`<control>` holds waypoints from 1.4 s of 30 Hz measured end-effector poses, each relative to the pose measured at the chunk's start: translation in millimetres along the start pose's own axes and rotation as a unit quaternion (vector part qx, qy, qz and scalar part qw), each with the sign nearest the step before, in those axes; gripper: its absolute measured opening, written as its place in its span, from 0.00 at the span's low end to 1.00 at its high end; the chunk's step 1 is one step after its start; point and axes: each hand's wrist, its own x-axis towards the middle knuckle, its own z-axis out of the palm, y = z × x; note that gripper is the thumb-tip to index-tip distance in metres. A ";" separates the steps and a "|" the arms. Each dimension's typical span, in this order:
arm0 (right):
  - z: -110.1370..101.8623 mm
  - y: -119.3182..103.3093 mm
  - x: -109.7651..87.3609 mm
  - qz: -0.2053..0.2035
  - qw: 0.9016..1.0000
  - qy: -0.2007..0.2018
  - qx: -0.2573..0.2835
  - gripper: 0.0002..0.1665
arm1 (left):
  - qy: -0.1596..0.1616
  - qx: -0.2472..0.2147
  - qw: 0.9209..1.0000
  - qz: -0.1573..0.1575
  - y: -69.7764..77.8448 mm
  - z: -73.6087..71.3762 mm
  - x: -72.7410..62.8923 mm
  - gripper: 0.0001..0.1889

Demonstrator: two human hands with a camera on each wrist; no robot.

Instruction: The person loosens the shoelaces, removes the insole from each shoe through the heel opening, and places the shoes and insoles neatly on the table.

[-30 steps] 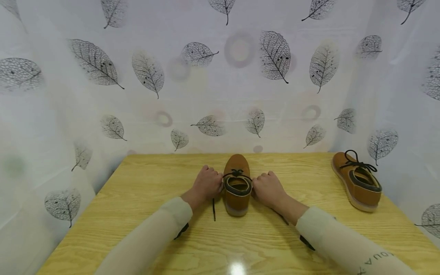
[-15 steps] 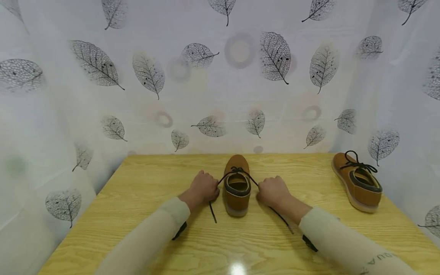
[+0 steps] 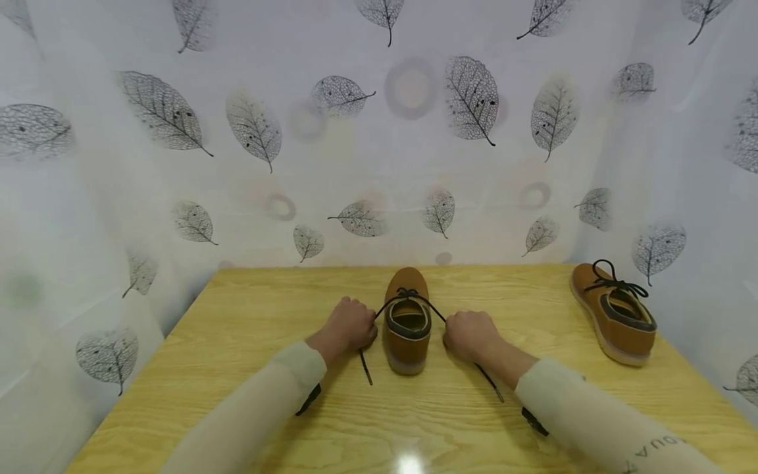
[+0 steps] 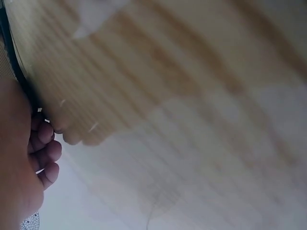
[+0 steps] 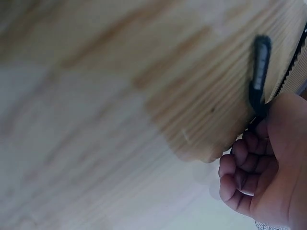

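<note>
A brown shoe (image 3: 406, 352) stands in the middle of the table in the head view, its toe pointing away and its heel toward me. Its dark shoelace (image 3: 436, 311) is crossed and knotted over the tongue, and both ends run out taut to the sides. My left hand (image 3: 349, 324) grips one lace end left of the shoe, with a loose tail hanging below the fist. To the right, my right hand (image 3: 474, 336) grips the other end, its tail trailing under the wrist. Curled fingers (image 5: 240, 163) and the lace tail's tip (image 5: 260, 62) show in the right wrist view.
A second brown shoe (image 3: 616, 316) with its lace tied in a bow stands at the right edge of the wooden table (image 3: 284, 289). A pale curtain (image 3: 414, 158) printed with leaves hangs behind the table and along both sides.
Both hands have moved outward from the shoe's sides and slightly toward me, drawing more lace into view. Over the last half second they barely move.
</note>
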 end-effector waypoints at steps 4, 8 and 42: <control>1.4 -0.9 -0.7 0.001 1.000 0.001 0.003 0.20 | -0.021 -0.002 1.000 -0.008 1.6 -1.5 -1.1 0.16; -0.6 -1.0 -1.2 -0.002 1.000 0.008 0.002 0.18 | -0.031 0.000 0.999 -0.015 2.4 0.1 -0.6 0.17; -0.9 -1.6 2.2 -0.157 0.951 0.267 -0.007 0.44 | 0.291 -0.046 0.950 0.101 0.9 -4.5 4.8 0.18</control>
